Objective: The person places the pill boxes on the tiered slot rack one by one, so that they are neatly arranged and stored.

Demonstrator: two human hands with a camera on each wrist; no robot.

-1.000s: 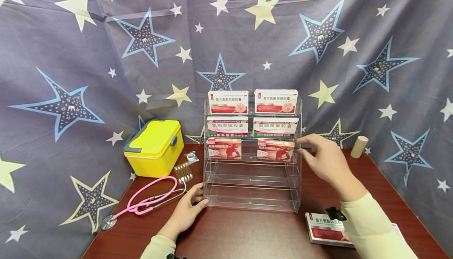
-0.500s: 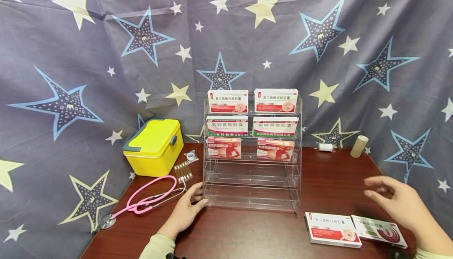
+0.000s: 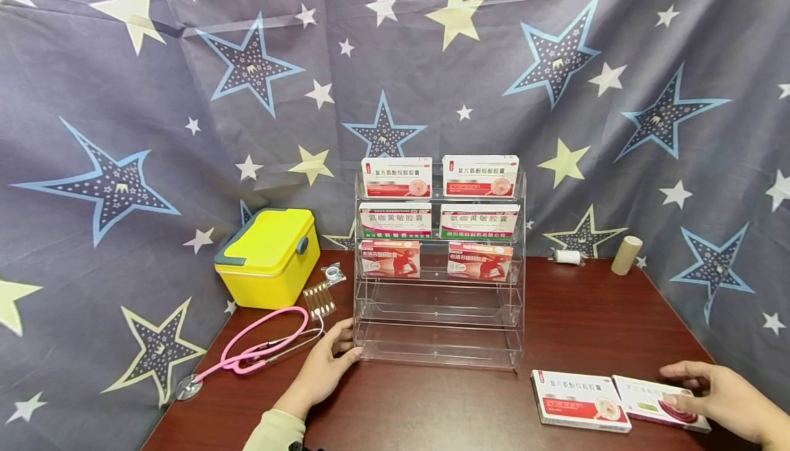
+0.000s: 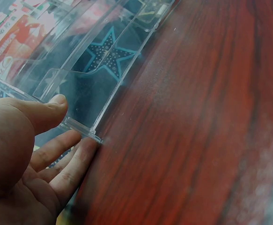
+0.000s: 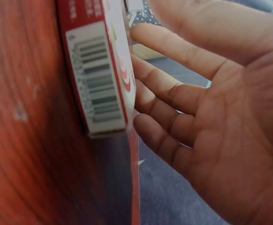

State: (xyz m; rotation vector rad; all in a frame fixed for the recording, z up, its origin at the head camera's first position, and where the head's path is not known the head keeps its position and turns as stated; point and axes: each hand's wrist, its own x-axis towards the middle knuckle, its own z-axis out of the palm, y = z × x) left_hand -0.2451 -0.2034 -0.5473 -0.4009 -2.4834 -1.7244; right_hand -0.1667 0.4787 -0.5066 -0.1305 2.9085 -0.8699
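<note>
Your right hand (image 3: 719,396), cut off at the frame edge, rests loose-fingered on the green-striped box (image 3: 654,399); your left hand (image 3: 324,369) lies flat-fingered against the clear rack (image 3: 515,314).

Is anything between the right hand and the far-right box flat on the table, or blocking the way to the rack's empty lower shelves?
Nothing visible. The right hand is already at the box, fingertips on it. The table between it and the rack is bare, and the lower shelves are open-fronted. The left hand touches the rack's left corner only.
</note>
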